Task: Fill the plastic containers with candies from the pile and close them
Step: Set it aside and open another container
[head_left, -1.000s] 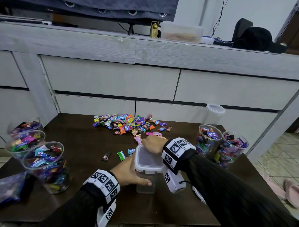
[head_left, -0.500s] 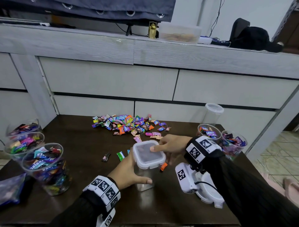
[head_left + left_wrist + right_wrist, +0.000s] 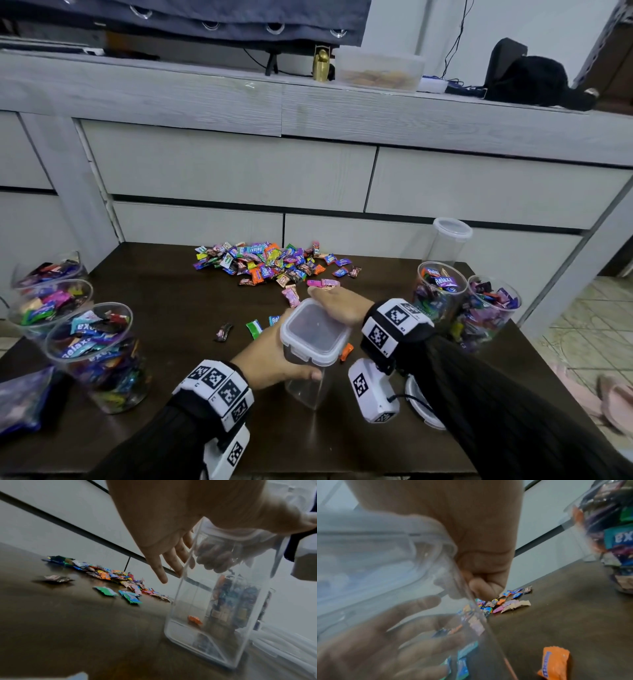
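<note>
A clear square container [image 3: 310, 383] with its white-rimmed lid [image 3: 313, 337] on stands at the table's middle, and I see no candy inside. My left hand [image 3: 274, 361] grips its body from the left, thumb across the near wall; the container [image 3: 214, 601] and the left hand [image 3: 171, 561] fill the left wrist view. My right hand [image 3: 337, 303] holds the lid's far right edge with curled fingers, shown close up as the right hand [image 3: 481, 585] in the right wrist view. The candy pile [image 3: 270, 262] lies behind on the dark table [image 3: 171, 308].
Three candy-filled cups [image 3: 96, 353] stand at the left edge and two more cups [image 3: 440, 291] at the right. An empty lidded jar [image 3: 448, 240] is at the back right. Loose candies [image 3: 255, 329] and an orange candy [image 3: 346, 352] flank the container. Spare lids [image 3: 423, 409] lie under my right arm.
My right hand has slid from across the lid's far left side to its far right edge. The left hand has kept its hold on the container's body.
</note>
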`<state>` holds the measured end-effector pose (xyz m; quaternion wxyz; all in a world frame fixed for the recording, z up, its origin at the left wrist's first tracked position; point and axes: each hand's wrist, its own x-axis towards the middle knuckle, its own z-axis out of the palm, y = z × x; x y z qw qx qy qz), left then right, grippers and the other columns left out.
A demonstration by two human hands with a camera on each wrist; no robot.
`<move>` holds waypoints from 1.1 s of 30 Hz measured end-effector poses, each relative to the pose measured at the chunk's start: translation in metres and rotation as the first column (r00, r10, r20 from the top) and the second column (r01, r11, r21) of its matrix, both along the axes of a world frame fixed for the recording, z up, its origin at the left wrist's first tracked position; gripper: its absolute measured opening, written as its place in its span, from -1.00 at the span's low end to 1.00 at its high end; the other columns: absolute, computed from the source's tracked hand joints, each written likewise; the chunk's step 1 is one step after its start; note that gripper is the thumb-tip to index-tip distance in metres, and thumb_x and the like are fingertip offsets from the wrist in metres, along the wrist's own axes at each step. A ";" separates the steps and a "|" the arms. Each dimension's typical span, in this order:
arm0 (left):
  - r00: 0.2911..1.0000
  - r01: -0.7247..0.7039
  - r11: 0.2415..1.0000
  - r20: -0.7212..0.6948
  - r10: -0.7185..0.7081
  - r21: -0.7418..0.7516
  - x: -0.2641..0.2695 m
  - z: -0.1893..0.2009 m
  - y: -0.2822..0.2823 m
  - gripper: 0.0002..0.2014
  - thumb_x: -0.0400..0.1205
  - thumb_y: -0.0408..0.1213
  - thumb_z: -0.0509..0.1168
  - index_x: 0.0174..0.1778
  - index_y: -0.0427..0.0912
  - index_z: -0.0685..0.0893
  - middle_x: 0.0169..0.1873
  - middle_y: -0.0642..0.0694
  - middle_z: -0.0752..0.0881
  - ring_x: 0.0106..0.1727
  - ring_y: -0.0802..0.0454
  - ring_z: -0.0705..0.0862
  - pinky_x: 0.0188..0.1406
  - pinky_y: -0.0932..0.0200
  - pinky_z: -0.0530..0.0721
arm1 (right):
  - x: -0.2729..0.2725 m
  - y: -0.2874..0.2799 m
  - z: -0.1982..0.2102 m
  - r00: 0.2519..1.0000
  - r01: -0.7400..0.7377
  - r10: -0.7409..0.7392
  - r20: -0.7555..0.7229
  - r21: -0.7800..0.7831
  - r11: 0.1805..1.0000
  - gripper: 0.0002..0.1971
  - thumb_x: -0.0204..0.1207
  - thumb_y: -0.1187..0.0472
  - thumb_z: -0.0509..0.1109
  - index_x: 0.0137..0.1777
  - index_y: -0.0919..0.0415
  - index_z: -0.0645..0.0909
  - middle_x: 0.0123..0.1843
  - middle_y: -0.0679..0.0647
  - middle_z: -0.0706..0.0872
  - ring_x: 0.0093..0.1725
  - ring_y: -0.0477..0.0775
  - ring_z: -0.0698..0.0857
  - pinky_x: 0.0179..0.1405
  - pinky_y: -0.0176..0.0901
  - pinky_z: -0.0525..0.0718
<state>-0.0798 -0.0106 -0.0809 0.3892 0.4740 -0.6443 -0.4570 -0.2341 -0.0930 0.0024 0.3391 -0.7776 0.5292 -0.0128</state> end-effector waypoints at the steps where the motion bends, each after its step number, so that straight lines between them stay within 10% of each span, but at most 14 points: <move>1: 1.000 -0.007 1.000 -0.031 0.007 -0.002 -0.001 -0.003 0.000 -0.02 0.12 0.07 0.74 0.43 0.13 0.42 0.30 0.18 0.68 0.40 0.19 0.60 0.30 0.29 0.57 | 0.002 0.000 -0.002 1.000 0.008 -0.008 0.004 -0.002 1.000 -0.37 0.73 -0.13 -0.13 0.40 0.34 0.54 0.45 0.29 0.54 0.43 0.23 0.50 0.50 0.02 0.35; 10: 0.997 -0.076 0.996 0.003 0.076 -0.043 -0.007 -0.011 0.002 -0.01 0.13 0.15 0.70 0.45 0.23 0.35 0.36 0.12 0.59 0.42 0.27 0.54 0.46 0.10 0.52 | 0.000 -0.001 -0.003 0.995 -0.004 0.033 0.091 -0.304 0.953 -0.65 0.67 -0.16 0.08 -0.10 0.15 0.35 -0.23 0.08 0.57 -0.20 0.13 0.53 -0.22 -0.04 0.40; 14: 0.950 -0.020 0.990 0.307 0.063 -0.139 -0.004 -0.012 0.005 -0.17 0.27 0.19 0.49 0.34 0.61 0.12 0.28 0.30 0.23 0.44 0.39 0.30 0.58 0.20 0.30 | -0.010 -0.001 0.004 0.997 -0.009 0.025 0.069 -0.218 0.976 -0.53 0.53 -0.37 0.14 -0.25 0.05 0.39 -0.28 -0.06 0.55 -0.24 -0.06 0.53 -0.26 -0.14 0.44; 19: 0.944 -0.094 0.974 0.292 0.152 -0.204 0.001 -0.014 0.004 -0.09 0.18 0.27 0.56 0.23 0.81 0.04 0.29 0.22 0.32 0.40 0.42 0.34 0.39 0.38 0.34 | -0.023 0.006 0.006 0.999 -0.030 0.028 -0.029 -0.073 0.997 -0.37 0.53 -0.41 0.09 -0.16 0.22 0.55 -0.27 0.11 0.62 -0.51 -0.12 0.57 -0.66 -0.37 0.49; 24: 0.973 -0.057 0.986 0.213 0.090 -0.159 -0.001 -0.017 0.002 -0.14 0.20 0.20 0.59 0.33 0.57 0.24 0.35 0.19 0.40 0.37 0.53 0.41 0.30 0.65 0.33 | -0.023 0.016 -0.005 0.989 0.064 -0.073 0.126 0.080 0.995 -0.32 0.55 -0.38 0.11 0.04 0.31 0.63 -0.32 0.15 0.69 -0.56 0.05 0.60 -0.67 -0.23 0.54; 33: 0.978 -0.002 0.999 0.209 0.012 -0.052 0.004 -0.015 0.004 0.09 0.15 0.25 0.64 0.56 0.19 0.23 0.43 0.23 0.42 0.43 0.53 0.38 0.40 0.55 0.32 | -0.023 0.007 -0.010 0.955 0.120 -0.142 0.260 0.101 0.988 -0.46 0.45 -0.29 0.36 -0.51 0.11 0.40 -0.59 0.10 0.48 -0.71 -0.01 0.40 -0.70 -0.28 0.34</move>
